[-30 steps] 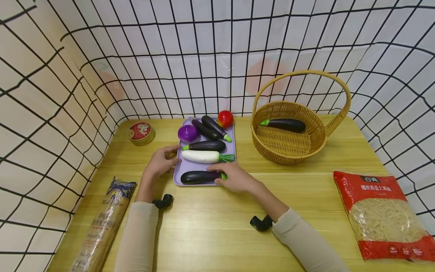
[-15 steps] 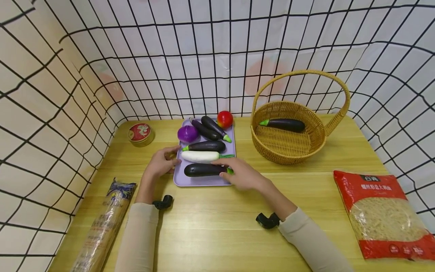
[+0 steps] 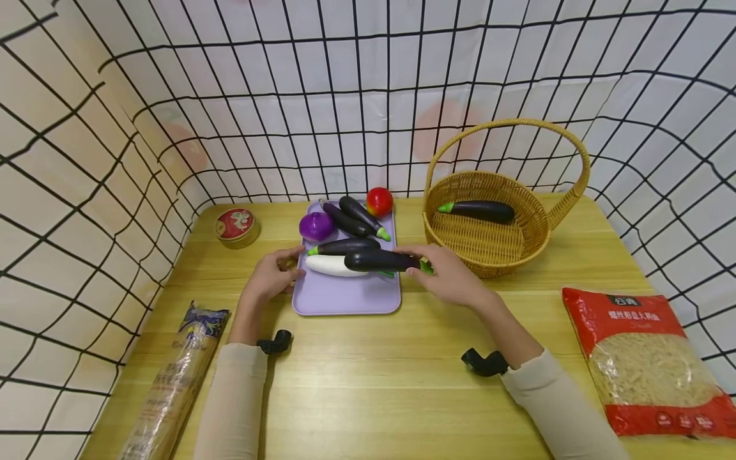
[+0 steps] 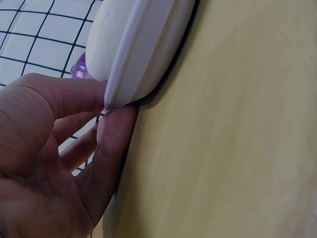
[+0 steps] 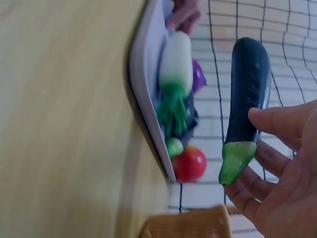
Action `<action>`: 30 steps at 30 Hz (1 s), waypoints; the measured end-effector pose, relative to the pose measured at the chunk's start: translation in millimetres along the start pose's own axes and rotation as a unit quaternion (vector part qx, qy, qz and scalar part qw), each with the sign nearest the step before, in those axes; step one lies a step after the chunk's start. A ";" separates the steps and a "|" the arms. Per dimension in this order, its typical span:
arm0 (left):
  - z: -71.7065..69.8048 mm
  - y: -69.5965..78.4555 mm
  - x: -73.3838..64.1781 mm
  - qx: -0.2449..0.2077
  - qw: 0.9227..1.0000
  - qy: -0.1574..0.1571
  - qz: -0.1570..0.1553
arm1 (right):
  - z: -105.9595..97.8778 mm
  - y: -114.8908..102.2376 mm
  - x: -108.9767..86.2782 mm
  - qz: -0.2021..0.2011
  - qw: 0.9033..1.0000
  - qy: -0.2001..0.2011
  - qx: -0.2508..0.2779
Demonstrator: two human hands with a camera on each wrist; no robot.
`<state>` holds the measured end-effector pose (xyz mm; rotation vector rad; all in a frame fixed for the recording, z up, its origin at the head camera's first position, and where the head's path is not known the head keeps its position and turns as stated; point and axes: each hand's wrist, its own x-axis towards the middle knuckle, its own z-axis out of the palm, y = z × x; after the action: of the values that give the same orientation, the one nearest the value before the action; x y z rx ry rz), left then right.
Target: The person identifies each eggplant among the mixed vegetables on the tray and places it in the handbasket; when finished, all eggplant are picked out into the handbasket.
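The right hand (image 3: pixel 447 276) pinches 1 eggplant (image 3: pixel 379 260) in its fingers above the tray (image 3: pixel 347 298), hiding most of the radish (image 3: pixel 329 265) leaves in the head view. The left hand (image 3: pixel 271 275) pinches, between its fingers, the tray's rim, cut off in the left wrist view.

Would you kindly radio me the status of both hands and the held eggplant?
Right hand holds eggplant, clear of lavender tray. Left hand pinches tray edge. Possible obstacle: wicker basket just beyond right hand.
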<state>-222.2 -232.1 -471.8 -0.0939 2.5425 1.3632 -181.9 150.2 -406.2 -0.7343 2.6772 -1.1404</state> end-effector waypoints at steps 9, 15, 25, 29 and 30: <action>0.0 0.5 -0.1 0.001 1.000 -0.001 -0.003 | -37.1 21.0 -13.2 0.027 0.999 0.023 -0.006; -0.6 0.6 0.3 -0.002 1.000 -0.002 -0.001 | -54.2 32.8 -20.7 0.036 0.998 0.046 -0.014; -0.2 0.1 0.3 -0.002 1.000 0.002 0.004 | -87.0 51.6 -31.7 0.095 0.992 0.074 -0.046; 0.3 0.2 0.4 0.000 1.000 0.004 0.003 | -99.3 66.6 -31.0 0.108 0.989 0.080 -0.057; 0.4 0.3 0.4 0.000 1.000 0.004 0.003 | -101.9 70.6 -30.2 0.113 0.988 0.082 -0.060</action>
<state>-222.6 -231.6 -471.9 -0.0917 2.5512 1.3665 -214.0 272.1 -386.5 -0.3524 2.8937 -1.0321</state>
